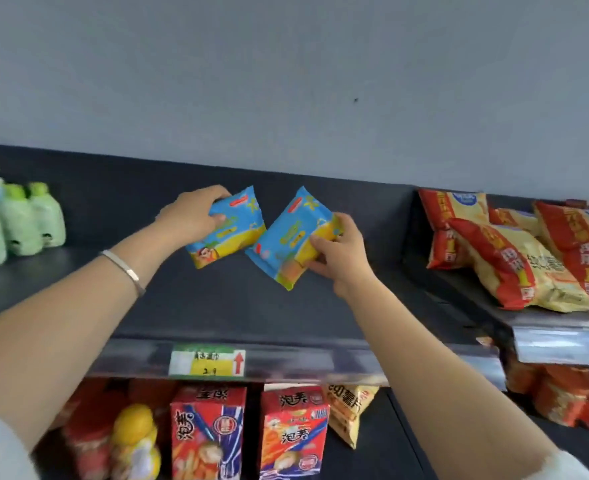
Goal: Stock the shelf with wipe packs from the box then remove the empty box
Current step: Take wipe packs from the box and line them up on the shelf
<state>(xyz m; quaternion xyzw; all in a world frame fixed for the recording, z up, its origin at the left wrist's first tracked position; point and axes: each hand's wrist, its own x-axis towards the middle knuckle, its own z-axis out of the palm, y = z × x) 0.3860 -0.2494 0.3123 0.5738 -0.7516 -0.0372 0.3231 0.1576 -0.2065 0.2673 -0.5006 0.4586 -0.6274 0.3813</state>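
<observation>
dark shelf (237, 306) | grey wall (286, 64) | left hand (189, 216), right hand (343, 251) grip wipe packs (227, 226)

Grey-blue wall (286, 64) — plain, evenly lit — above dark shelf (237, 306).

Retail shop. Shelf edge (320, 362) below the fingers (210, 221) carries a price label (206, 364). Snack bags (514, 258) stocked right of them.

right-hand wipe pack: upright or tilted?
Tilted. The right hand grips the wipe pack by its yellow edge, one corner pointing down at the shelf.
</observation>
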